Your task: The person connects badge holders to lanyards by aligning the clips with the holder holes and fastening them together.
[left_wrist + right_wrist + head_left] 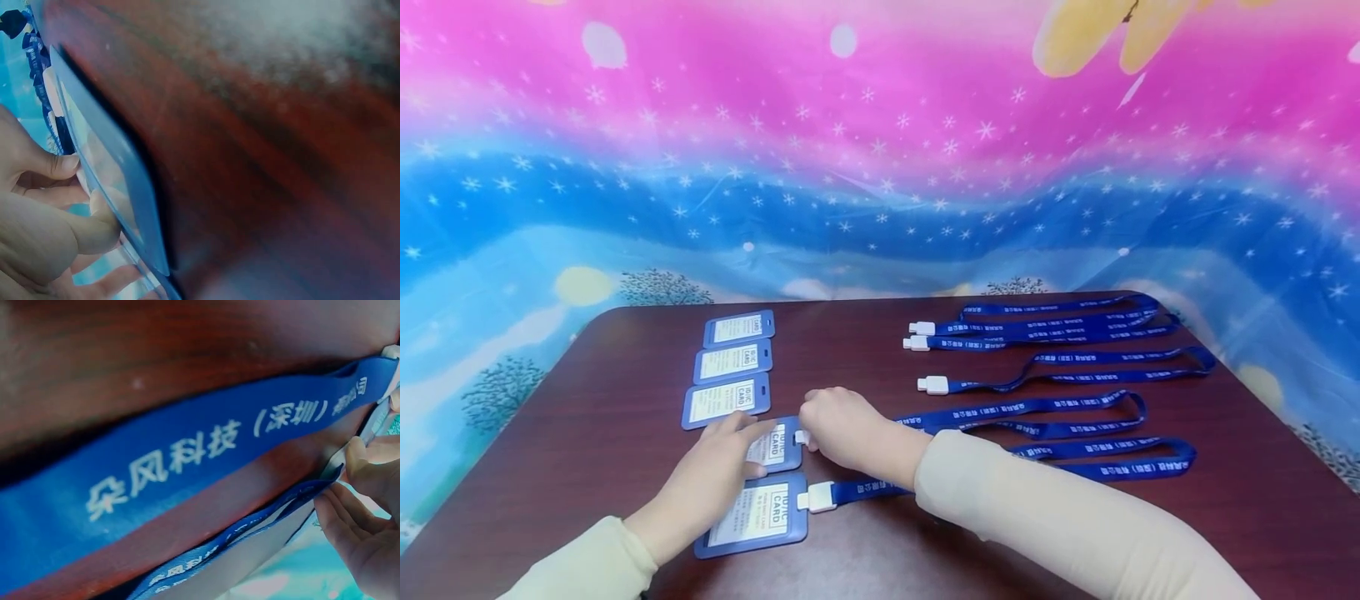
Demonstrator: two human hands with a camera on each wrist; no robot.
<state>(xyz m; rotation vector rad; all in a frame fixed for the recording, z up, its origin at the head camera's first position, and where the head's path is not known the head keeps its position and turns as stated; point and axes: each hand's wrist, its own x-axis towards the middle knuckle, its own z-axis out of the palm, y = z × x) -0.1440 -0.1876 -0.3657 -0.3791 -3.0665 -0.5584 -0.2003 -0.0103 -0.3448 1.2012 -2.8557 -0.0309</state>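
Observation:
A blue ID card holder (793, 461), second from the front, lies between my hands. My left hand (692, 487) holds it, thumb at its near side and fingers across its far side. At its slotted end my right hand (842, 425) pinches the white clip (801, 437) of a blue lanyard (962, 414); the hand hides most of this clip. In the right wrist view the thumb and fingers (359, 456) close on that clip. The front card holder (797, 521) has its own lanyard's white clip (820, 497) in its slot.
Three more card holders (726, 400) lie in a column at the left rear. Three lanyards with white clips (934, 385) lie at the right rear, their loops pointing right. A patterned curtain (850, 167) hangs behind the dark wooden table (587, 417).

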